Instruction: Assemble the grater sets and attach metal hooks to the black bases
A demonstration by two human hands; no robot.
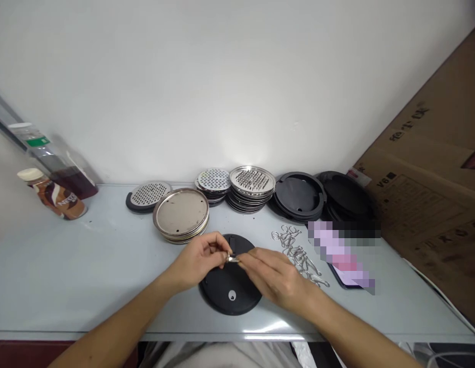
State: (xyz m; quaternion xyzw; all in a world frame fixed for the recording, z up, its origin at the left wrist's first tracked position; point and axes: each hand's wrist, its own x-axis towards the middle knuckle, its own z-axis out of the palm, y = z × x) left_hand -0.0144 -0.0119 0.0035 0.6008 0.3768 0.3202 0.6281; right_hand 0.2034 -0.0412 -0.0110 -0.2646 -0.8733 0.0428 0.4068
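Observation:
My left hand (pixel 203 259) and my right hand (pixel 276 276) meet above a round black plastic disc (pixel 218 299). Both pinch a small shiny metal piece (pixel 232 259) between thumb and fingers; its exact shape is partly hidden by the fingertips. Near the disc's front edge shows a small pale round spot (pixel 232 295), and at its far edge a raised rectangular part. Right of the disc, close to my right hand, lies a loose heap of bent wire clips with looped ends (pixel 299 253).
Behind the hands stand a stack of plain metal discs (pixel 181 212), perforated grater discs (pixel 214 180), spiked grater discs (pixel 253 181) and black plastic rings (pixel 301 194). A phone (pixel 347 278) lies right, by a cardboard box (pixel 421 204). Two bottles, one a Nescafé bottle (pixel 53 194), stand left.

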